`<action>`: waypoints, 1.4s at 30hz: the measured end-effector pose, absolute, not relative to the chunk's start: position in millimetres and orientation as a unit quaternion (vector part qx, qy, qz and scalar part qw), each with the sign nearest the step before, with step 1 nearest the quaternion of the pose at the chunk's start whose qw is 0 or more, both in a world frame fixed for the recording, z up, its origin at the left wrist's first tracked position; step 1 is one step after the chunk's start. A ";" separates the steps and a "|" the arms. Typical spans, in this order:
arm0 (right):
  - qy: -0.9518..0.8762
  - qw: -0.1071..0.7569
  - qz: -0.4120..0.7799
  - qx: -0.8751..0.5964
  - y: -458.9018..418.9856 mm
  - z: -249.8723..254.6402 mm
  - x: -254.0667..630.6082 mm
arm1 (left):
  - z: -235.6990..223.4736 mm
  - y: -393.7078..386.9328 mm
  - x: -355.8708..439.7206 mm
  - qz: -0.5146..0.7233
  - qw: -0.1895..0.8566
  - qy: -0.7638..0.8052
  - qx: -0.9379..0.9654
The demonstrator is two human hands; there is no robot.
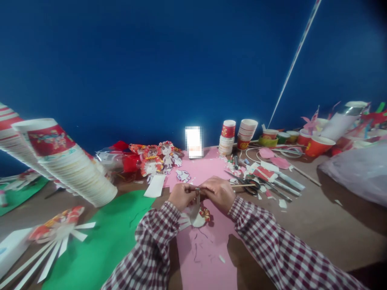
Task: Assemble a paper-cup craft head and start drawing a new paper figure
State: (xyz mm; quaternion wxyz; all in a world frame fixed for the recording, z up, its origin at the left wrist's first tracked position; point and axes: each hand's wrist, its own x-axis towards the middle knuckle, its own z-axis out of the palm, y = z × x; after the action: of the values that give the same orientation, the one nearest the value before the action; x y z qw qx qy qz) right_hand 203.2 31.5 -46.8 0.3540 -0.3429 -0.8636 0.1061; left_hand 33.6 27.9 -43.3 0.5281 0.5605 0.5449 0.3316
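Note:
Both hands meet over the pink paper sheet (208, 245) at the centre. My left hand (184, 196) pinches the top of a narrow white strip of a cut-open paper cup (198, 219). My right hand (220, 194) is closed at the same spot, its fingertips bent against the strip and partly hiding it. The cup's round white base hangs below the fingers, with white strips fanning to the left and a red-and-gold printed piece (205, 214) on its right side. A pair of black-handled scissors (252, 187) lies just right of my right hand.
Tilted stacks of paper cups (75, 173) stand at left on green paper (99, 241), near another cut cup (57, 229). Paper figures (166, 155) lie behind my hands. Two cup stacks (226, 139), markers (290, 181), scraps and a plastic bag (356, 169) are to the right.

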 end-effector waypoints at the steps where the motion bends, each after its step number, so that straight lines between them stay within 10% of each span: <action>1: -0.864 0.353 0.106 -0.343 31.5 -46.5 203.3 | -42.4 27.6 33.6 0.324 0.530 0.549 0.559; 42: -0.849 0.324 0.061 -0.412 27.3 -44.8 200.9 | -44.9 29.5 33.8 0.376 0.513 0.530 0.561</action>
State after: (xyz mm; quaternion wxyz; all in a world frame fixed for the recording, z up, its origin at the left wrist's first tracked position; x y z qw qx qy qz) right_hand 200.9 27.3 -44.8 0.3243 -0.4117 -0.8495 0.0614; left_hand 33.8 29.5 -44.9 0.5131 0.5609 0.5300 0.3758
